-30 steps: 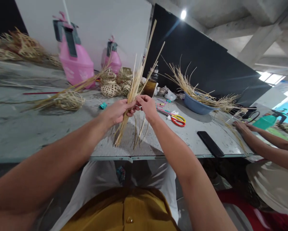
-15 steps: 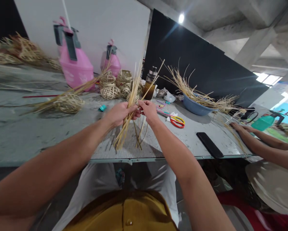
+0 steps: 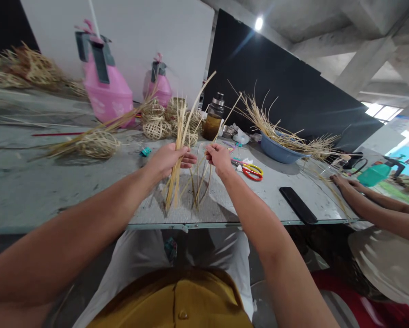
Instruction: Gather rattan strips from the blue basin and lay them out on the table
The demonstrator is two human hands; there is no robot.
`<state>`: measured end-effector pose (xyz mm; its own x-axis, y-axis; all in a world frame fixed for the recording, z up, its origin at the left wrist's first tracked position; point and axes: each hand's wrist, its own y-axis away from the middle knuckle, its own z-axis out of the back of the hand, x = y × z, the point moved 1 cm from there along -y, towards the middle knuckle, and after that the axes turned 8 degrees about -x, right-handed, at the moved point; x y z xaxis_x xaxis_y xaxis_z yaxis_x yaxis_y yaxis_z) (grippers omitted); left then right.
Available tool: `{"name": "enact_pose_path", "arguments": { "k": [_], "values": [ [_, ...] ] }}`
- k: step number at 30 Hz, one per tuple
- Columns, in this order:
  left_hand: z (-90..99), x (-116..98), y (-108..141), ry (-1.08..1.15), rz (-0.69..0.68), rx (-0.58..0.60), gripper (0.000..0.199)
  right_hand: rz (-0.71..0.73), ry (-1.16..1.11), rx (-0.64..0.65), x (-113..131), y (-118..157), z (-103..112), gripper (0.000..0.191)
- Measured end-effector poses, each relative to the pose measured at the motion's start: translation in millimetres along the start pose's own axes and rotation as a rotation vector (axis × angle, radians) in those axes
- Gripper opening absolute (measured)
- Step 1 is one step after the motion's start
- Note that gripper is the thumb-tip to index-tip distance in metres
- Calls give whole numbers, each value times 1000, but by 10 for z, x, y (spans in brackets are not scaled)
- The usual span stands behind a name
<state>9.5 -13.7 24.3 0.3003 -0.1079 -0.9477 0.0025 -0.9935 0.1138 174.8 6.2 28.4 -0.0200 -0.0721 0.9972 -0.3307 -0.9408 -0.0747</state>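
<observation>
My left hand (image 3: 172, 159) holds an upright bundle of bamboo strips (image 3: 173, 191), pressed under the thumb, with the other fingers stretched out behind it. One strip at the top of the bundle bends off to the right. To the right of it, my right hand (image 3: 220, 157) is closed in a pinch on thin strips (image 3: 227, 119) that rise up and to the right. Below, between the hands, several loose strips (image 3: 195, 191) stand or lean against the table. Scissors (image 3: 252, 172) with red and yellow handles lie just right of my right hand.
Woven bamboo balls (image 3: 156, 127) and a dark-lidded bottle (image 3: 213, 120) stand behind my hands. Pink spray bottles (image 3: 107, 93) are at back left. A blue basin (image 3: 281, 150) of strips and a black phone (image 3: 297, 205) are rightward. A co-worker's arms (image 3: 368, 196) rest at far right.
My right hand has moved right, away from my left hand, with strips in its pinch. The fingers of my left hand have straightened, and one strip of its bundle now bends rightward.
</observation>
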Motion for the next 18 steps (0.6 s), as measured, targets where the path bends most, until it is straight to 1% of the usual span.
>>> {"name": "enact_pose_path", "arguments": {
  "k": [3,6,10,13,18],
  "values": [
    [13,-7,-10,-16,1,-14,15,-22,5,-31,22,-65,143,28],
    [16,-3,-40,-5,2,-27,20,-49,35,-36,16,-117,297,29],
    [11,14,-80,53,10,12,24,-70,37,-23,-36,-118,450,27],
    [4,15,-85,70,17,29,25,-94,5,-22,-53,-80,481,23],
    [-11,-6,-60,76,31,54,30,-157,-73,34,20,8,422,22]
  ]
}}
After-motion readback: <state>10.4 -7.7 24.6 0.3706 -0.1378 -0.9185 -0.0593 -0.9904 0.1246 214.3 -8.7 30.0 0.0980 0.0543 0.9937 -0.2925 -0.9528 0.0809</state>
